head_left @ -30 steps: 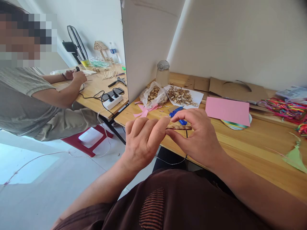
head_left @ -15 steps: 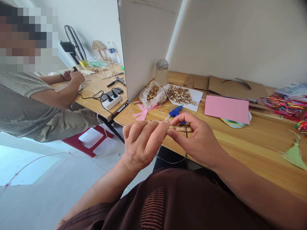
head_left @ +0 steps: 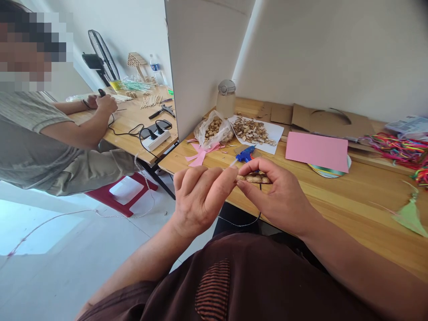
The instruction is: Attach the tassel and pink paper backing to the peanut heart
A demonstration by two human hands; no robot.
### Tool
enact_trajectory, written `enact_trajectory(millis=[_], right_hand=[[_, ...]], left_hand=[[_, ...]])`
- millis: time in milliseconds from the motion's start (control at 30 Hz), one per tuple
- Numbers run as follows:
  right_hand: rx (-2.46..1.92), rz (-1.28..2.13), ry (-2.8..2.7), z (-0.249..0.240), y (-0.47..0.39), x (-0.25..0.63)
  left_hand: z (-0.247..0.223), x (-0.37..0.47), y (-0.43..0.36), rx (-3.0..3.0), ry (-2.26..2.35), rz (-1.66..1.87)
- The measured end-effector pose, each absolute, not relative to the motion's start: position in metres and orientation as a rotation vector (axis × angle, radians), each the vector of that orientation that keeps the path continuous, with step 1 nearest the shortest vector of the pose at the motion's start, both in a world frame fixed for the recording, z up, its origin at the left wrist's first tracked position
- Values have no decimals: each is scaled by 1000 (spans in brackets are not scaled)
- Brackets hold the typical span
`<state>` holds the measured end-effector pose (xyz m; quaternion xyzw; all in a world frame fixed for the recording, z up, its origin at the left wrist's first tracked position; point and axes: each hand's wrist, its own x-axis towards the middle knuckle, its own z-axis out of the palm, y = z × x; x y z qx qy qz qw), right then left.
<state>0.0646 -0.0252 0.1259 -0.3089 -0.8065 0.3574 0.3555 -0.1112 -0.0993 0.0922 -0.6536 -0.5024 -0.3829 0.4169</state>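
Note:
Between my two hands is a narrow piece faced with peanut shells (head_left: 258, 179), held level above the table's front edge. My left hand (head_left: 203, 196) is closed around its left part, fingers curled, thumb and index meeting near the middle. The thumb and fingertips of my right hand (head_left: 282, 194) pinch it from the right. Much of the piece is hidden behind my left fingers. Just beyond lies a blue glue gun (head_left: 246, 154), partly covered by my right fingers.
A plastic bag of peanuts (head_left: 214, 131) sits beside split shells (head_left: 252, 131) on white paper. Pink card (head_left: 317, 151), a lidded bottle (head_left: 226, 99), cardboard (head_left: 329, 122) and coloured cords (head_left: 394, 149) lie around. Past the divider (head_left: 203, 58), another person (head_left: 80, 129) works near a power strip (head_left: 156, 140).
Both hands keep hold of the shell-faced piece and have shifted only slightly to the right. The view has tilted a little.

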Motion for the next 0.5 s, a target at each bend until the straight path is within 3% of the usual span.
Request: enact_trajectory(millis=[300,500], right_hand=[[-750,1013,-2129,124,-23,69],[-716,879,-2169,124,-22,71]], left_hand=[[93,-112,-98,-1662,-1279,-971],[95,-111,-98,-1663,-1341,-997]])
